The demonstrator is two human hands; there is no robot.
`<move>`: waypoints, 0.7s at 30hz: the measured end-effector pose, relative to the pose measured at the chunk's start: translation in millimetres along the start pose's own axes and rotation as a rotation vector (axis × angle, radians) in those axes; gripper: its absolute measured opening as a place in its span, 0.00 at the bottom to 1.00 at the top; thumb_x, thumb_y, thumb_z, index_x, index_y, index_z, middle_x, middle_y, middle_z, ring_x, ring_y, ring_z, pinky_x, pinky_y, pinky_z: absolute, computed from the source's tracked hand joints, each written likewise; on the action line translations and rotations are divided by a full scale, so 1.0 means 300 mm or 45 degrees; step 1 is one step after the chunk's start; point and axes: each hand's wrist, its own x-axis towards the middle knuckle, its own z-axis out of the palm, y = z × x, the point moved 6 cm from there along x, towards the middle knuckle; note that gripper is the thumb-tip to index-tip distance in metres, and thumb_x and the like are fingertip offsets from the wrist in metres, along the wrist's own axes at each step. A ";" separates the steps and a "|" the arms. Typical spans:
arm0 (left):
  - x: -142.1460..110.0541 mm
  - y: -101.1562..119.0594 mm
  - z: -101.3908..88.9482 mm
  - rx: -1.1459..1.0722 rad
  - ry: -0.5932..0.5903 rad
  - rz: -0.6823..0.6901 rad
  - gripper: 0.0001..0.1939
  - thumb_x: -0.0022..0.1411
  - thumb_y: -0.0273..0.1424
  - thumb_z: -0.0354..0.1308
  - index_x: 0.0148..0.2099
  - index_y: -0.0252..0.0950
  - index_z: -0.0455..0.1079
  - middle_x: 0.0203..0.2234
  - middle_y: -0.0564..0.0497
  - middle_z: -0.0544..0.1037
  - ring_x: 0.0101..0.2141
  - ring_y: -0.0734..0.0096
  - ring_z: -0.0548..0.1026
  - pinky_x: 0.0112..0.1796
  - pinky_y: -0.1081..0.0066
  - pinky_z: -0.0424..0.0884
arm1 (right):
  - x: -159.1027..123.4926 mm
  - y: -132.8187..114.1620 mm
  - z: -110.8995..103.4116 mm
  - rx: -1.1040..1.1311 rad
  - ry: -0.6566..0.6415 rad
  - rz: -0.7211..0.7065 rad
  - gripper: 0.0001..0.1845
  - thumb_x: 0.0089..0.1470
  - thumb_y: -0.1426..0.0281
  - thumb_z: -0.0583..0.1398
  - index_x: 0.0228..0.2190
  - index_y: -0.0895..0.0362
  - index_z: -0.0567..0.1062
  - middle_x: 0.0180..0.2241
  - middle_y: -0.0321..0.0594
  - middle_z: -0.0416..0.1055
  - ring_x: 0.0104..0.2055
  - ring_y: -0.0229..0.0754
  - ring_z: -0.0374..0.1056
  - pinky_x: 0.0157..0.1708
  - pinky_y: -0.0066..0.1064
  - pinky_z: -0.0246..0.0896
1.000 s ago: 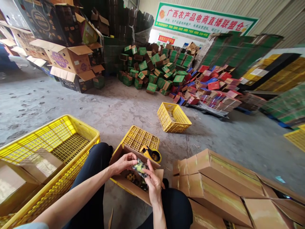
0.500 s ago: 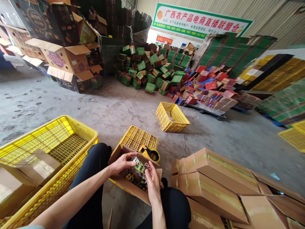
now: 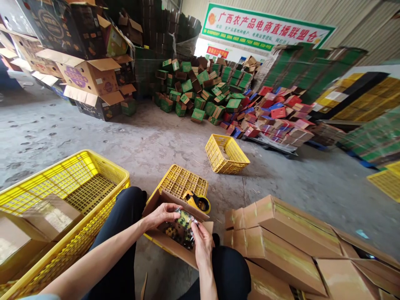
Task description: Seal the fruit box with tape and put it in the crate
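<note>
My left hand (image 3: 164, 213) and my right hand (image 3: 201, 236) pinch a small yellow-green wrapped packet (image 3: 185, 217) between them, fingers closed on its two ends. They hold it just above an open brown cardboard box (image 3: 170, 243) that rests between my knees, with more dark and yellow packets inside it. A yellow tape dispenser (image 3: 196, 201) lies on an upturned yellow crate (image 3: 182, 181) just beyond the box.
A large yellow crate (image 3: 62, 196) holding cardboard sits at my left. Closed brown cartons (image 3: 281, 241) are stacked at my right. A smaller yellow crate (image 3: 226, 153) stands on the concrete floor ahead, before heaps of green and red boxes (image 3: 225, 91).
Both hands have stayed over the box, shifting the packet slightly; my right fingers have slid up to its end. The view has barely moved.
</note>
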 end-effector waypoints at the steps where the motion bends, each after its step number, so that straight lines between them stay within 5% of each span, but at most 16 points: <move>1: 0.000 0.003 -0.001 0.016 0.014 0.004 0.32 0.49 0.46 0.80 0.51 0.33 0.82 0.41 0.44 0.82 0.37 0.64 0.78 0.40 0.69 0.71 | -0.001 0.000 0.000 0.001 0.006 0.004 0.30 0.42 0.46 0.75 0.42 0.54 0.88 0.44 0.46 0.85 0.50 0.59 0.79 0.48 0.40 0.74; 11: -0.001 0.026 -0.025 0.050 0.163 0.082 0.28 0.48 0.47 0.79 0.44 0.33 0.80 0.37 0.47 0.81 0.33 0.70 0.75 0.34 0.74 0.69 | -0.011 0.002 0.031 0.095 0.031 0.014 0.33 0.40 0.45 0.75 0.42 0.54 0.87 0.45 0.48 0.85 0.49 0.59 0.80 0.42 0.39 0.75; 21: -0.003 0.044 0.004 -0.018 0.136 0.085 0.27 0.50 0.51 0.77 0.34 0.33 0.74 0.32 0.48 0.79 0.29 0.73 0.73 0.33 0.73 0.69 | 0.011 0.020 -0.011 0.043 0.084 0.030 0.33 0.44 0.42 0.72 0.40 0.55 0.88 0.45 0.48 0.85 0.46 0.57 0.79 0.38 0.36 0.75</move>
